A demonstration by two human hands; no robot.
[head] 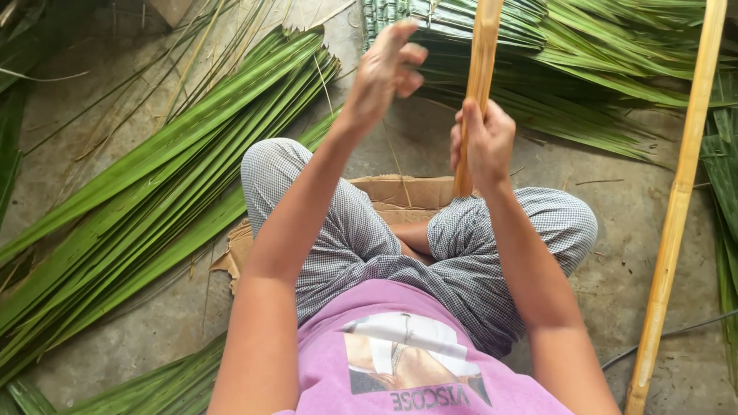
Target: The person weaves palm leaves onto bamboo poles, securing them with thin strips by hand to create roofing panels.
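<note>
- Right hand (pixel 486 146), about 1 o'clock from frame centre, fingers wrapped tight round a thin bamboo slat (pixel 478 84) held near upright.
- Slat's top end reaches the stitched palm-leaf panel (pixel 538 46) at 12 to 1 o'clock; lower end stands on the cardboard (pixel 384 201).
- Left hand (pixel 384 73) at 12 o'clock, raised, fingers loosely spread, holding nothing, just beside the slat.
- Loose green palm leaves (pixel 154 192) fan out at 9 o'clock.
- Long bamboo pole (pixel 676 207) lies at 3 o'clock on the concrete floor (pixel 615 253).
</note>
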